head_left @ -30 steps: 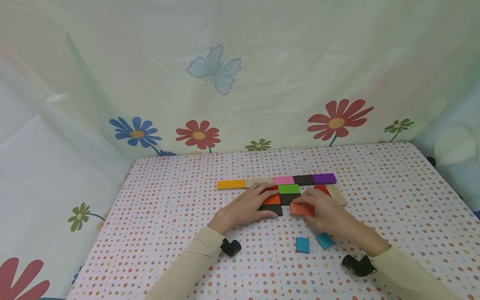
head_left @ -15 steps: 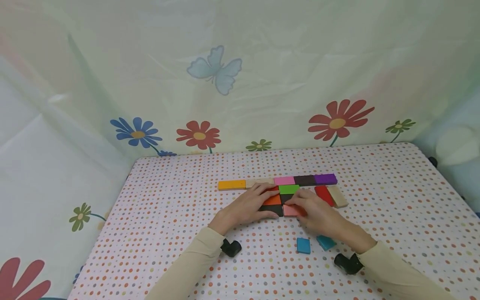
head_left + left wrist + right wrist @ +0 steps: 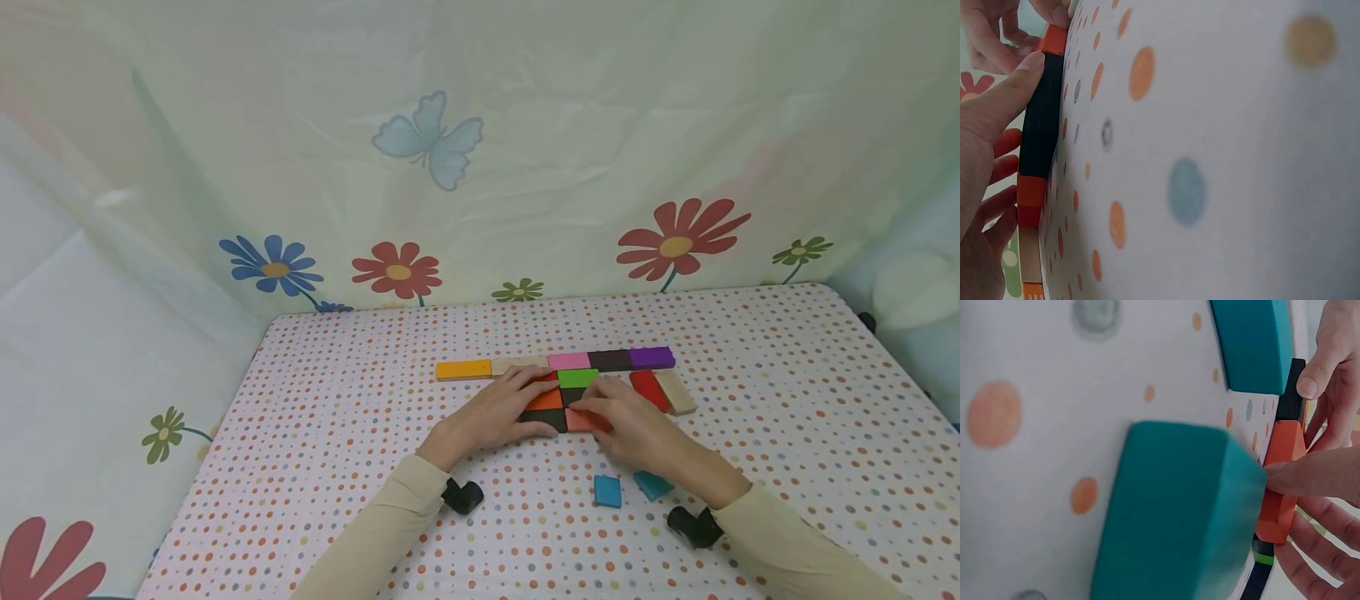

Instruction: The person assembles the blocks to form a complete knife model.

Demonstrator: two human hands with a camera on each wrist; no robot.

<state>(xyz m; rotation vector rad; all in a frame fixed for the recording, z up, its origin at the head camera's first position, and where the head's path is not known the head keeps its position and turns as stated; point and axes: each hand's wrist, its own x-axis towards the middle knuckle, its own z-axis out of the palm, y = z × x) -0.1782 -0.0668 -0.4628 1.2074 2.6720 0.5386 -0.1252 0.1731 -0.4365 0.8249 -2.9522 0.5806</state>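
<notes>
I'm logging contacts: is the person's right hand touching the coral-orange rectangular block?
Touching. The right wrist view shows it: the right hand has its thumb against the side of the coral-orange rectangular block, with no gap visible.

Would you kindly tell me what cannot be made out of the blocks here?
Head view: orange block, left end behind the left hand.
Head view: coral block, right end behind the right hand.
Right wrist view: nearer teal block, one end cut off by the bottom edge.
Left wrist view: yellow block, one end cut off by the bottom edge.
</notes>
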